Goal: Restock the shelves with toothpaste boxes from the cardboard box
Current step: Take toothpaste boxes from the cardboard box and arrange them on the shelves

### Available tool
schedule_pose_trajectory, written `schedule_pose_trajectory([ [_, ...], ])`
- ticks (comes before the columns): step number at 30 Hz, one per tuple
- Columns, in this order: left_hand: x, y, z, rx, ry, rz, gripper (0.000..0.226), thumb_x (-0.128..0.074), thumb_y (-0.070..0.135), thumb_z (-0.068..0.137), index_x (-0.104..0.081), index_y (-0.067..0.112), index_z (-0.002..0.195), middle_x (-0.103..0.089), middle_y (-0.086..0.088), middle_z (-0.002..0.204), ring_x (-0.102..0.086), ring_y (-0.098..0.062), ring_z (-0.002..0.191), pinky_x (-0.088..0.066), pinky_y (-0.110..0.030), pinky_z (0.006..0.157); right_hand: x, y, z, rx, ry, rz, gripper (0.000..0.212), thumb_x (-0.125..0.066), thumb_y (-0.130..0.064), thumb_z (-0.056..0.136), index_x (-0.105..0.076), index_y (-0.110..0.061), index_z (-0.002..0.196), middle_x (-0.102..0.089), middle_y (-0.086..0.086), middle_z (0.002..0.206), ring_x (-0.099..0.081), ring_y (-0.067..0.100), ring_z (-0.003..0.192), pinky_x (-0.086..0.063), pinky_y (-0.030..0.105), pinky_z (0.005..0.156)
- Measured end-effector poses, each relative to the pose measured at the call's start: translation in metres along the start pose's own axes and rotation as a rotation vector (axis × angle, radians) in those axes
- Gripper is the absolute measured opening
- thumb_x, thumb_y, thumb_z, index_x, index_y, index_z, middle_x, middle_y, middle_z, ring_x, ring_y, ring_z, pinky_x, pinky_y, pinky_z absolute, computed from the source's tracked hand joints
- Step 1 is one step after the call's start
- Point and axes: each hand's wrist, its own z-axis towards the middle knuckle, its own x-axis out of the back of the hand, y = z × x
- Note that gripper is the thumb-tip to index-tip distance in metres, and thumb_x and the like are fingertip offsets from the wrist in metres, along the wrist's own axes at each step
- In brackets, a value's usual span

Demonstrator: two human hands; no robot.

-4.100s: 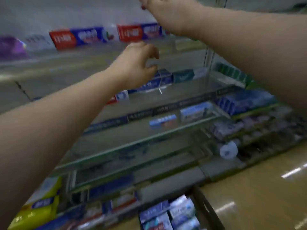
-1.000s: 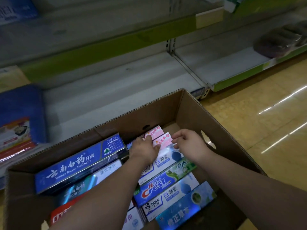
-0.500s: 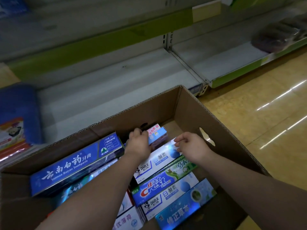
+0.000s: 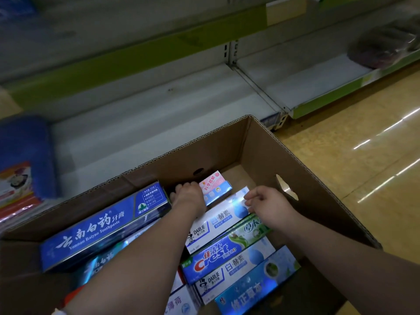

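Note:
An open cardboard box on the floor holds several toothpaste boxes lying flat. My left hand is inside it, fingers curled over the near end of a small pink and blue toothpaste box at the back of the carton. My right hand rests fingertips on the far end of a white Darlie toothpaste box. Beside them lie a long blue Yunnan Baiyao box and a blue Crest box.
The bottom shelf behind the carton is white and bare, with a green-edged neighbour shelf to the right. A blue package sits at the left. Dark bagged goods lie at the upper right. Yellow shiny floor runs along the right.
Four seconds ago both hands were up at the upper shelves; they have come down into the carton. In the last half second the left hand closed further around the pink and blue box.

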Motion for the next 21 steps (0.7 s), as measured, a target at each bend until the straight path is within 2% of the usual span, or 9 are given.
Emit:
schedule_pose_trajectory([
  [5,-0.005,-0.007,0.001,-0.069,0.019,-0.141,0.058,-0.07,0.034,0.081,-0.041,0.009,0.123,-0.041,-0.013,0.131,-0.05,-0.034,0.119,-0.046,-0.041,0.095,0.001,0.003,0.0,-0.001,0.008,0.014,0.022,-0.045,-0.01,0.093,-0.056,-0.027,0.083,-0.063,0.007,0.106,-0.062,0.02,0.095,-0.049,0.027,0.071],
  [10,-0.006,-0.006,-0.008,-0.089,0.129,-0.13,0.064,-0.066,0.048,0.081,-0.036,0.014,0.125,-0.044,-0.013,0.129,-0.04,-0.035,0.12,-0.04,-0.044,0.095,-0.003,0.001,0.002,0.002,0.021,-0.011,0.025,-0.045,-0.008,0.093,-0.055,-0.026,0.078,-0.064,0.011,0.109,-0.059,0.023,0.103,-0.048,0.032,0.088],
  [14,-0.005,-0.005,-0.01,-0.071,0.11,-0.136,0.062,-0.065,0.053,0.079,-0.034,0.017,0.12,-0.048,-0.01,0.129,-0.035,-0.033,0.122,-0.031,-0.044,0.097,-0.006,-0.004,0.001,-0.021,0.014,-0.059,0.019,-0.043,-0.01,0.095,-0.057,-0.02,0.087,-0.06,0.009,0.112,-0.056,0.023,0.106,-0.043,0.027,0.082],
  [16,-0.006,-0.005,-0.008,-0.071,0.087,-0.163,0.064,-0.066,0.05,0.081,-0.036,0.013,0.123,-0.044,-0.012,0.132,-0.039,-0.034,0.123,-0.035,-0.044,0.1,-0.007,-0.006,0.002,-0.018,0.002,-0.057,0.019,-0.042,-0.011,0.095,-0.058,-0.018,0.088,-0.061,0.012,0.114,-0.056,0.025,0.106,-0.044,0.029,0.085],
  [19,-0.011,-0.007,-0.004,-0.078,0.056,-0.195,0.06,-0.066,0.044,0.084,-0.036,0.01,0.124,-0.045,-0.015,0.129,-0.049,-0.036,0.118,-0.045,-0.044,0.095,-0.006,-0.011,0.002,-0.018,0.009,-0.092,0.023,-0.041,-0.017,0.097,-0.06,-0.005,0.104,-0.062,0.016,0.111,-0.058,0.026,0.104,-0.047,0.037,0.093],
  [21,-0.01,-0.009,-0.005,-0.108,0.086,-0.146,0.056,-0.064,0.044,0.084,-0.035,0.012,0.119,-0.053,-0.015,0.123,-0.051,-0.037,0.115,-0.046,-0.042,0.09,-0.007,-0.014,0.004,0.001,0.013,-0.088,0.019,-0.045,-0.017,0.096,-0.061,-0.009,0.101,-0.062,0.013,0.108,-0.058,0.026,0.105,-0.047,0.037,0.094],
])
